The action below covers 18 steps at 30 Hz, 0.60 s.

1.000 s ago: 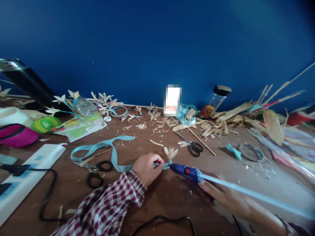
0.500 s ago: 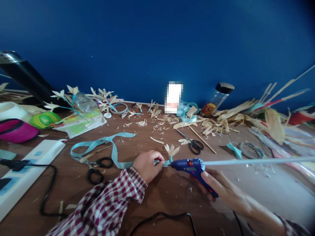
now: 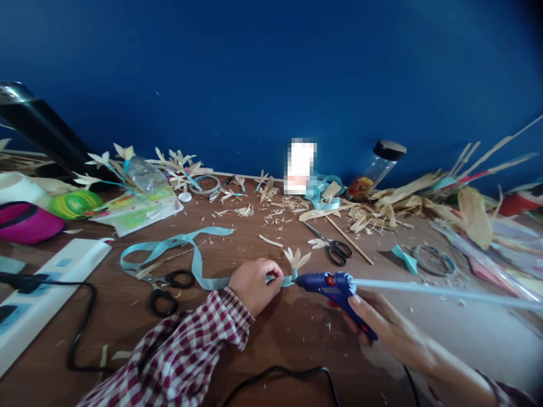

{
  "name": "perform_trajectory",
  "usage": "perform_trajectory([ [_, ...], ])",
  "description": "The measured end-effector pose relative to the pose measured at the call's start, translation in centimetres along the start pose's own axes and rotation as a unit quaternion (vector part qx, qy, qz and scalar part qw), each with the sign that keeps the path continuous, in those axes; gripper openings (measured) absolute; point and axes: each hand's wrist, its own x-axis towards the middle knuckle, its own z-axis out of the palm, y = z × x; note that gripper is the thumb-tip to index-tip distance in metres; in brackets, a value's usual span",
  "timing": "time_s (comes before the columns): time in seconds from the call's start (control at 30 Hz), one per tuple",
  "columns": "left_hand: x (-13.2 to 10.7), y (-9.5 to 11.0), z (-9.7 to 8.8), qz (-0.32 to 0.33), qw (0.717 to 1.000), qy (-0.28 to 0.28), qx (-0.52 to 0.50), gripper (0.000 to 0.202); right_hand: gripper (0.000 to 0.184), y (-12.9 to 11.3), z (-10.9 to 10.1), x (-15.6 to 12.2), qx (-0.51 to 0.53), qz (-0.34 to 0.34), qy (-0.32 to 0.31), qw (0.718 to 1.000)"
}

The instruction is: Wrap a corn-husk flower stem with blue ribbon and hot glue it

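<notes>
My left hand (image 3: 254,285) is closed in a pinch on a light blue ribbon (image 3: 214,282), which trails away leftward across the table. Just past my fingertips, a pale flower (image 3: 296,259) with pointed petals stands at the ribbon's end, its base wrapped in blue. My right hand (image 3: 379,319) is wrapped round the handle of a blue glue gun (image 3: 324,282). The gun's nozzle points left and is right at the flower's base; whether it touches cannot be made out. A long translucent glue stick (image 3: 424,287) sticks out of its back.
Black-handled scissors (image 3: 163,294) lie left of my left hand, and a second pair of scissors (image 3: 338,251) lies beyond the flower. A white power strip (image 3: 80,263) is at the left. Dry husks (image 3: 403,198), a lidded jar (image 3: 373,169) and several finished flowers (image 3: 123,161) line the blue wall.
The glue gun's nozzle has shifted very slightly to the right, and the back end of the glue stick has dipped. My left hand keeps its place on the ribbon.
</notes>
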Motion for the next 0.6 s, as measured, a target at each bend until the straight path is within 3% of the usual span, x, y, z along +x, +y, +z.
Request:
perform_trajectory([
  [0.27, 0.0, 0.1, -0.1, -0.002, 1.0, -0.005, 0.007, 0.013, 0.053, 0.1, -0.2, 0.3, -0.063, 0.002, 0.007, 0.998],
  [0.43, 0.0, 0.0, -0.1, 0.003, 1.0, -0.004, 0.005, 0.013, 0.058, 0.9, -0.3, -0.2, -0.129, 0.029, 0.069, 0.989],
  [0.6, 0.0, 0.0, 0.0, 0.008, 1.0, -0.002, 0.003, 0.013, 0.051, 1.6, -0.4, -0.4, -0.191, -0.045, 0.118, 0.973],
])
